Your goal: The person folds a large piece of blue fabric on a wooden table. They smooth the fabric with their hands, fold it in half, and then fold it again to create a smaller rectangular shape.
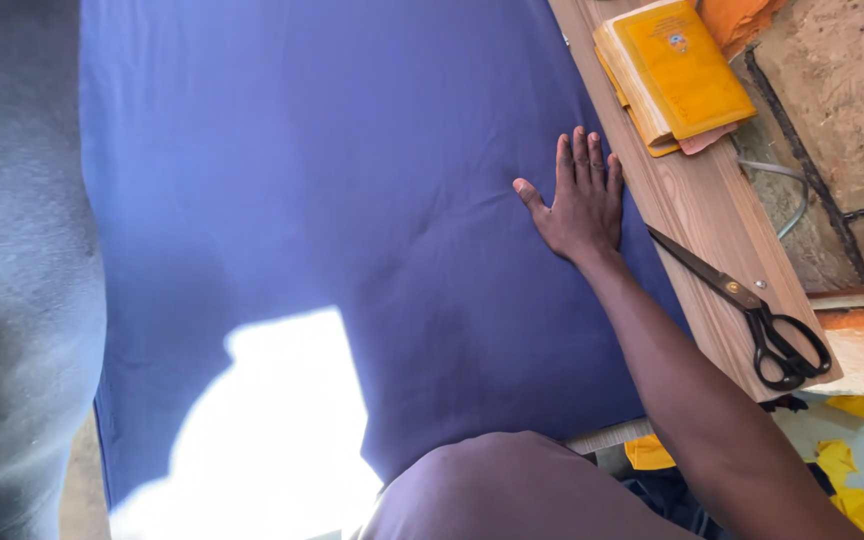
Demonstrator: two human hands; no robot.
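Head view: right hand [582,205] lies flat, fingers spread, holding nothing, pressing the blue cloth [352,200] near its edge. Black scissors [752,310] lie on the wooden board [697,205] at four o'clock, apart.

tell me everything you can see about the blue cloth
The blue cloth is a plain, deep blue woven-looking fabric spread flat over the wooden table, covering most of it and leaving a bare strip along the right edge. It has a few soft creases. A bright patch of sunlight falls on its near part. The right hand lies flat on it, fingers spread, near its right edge.
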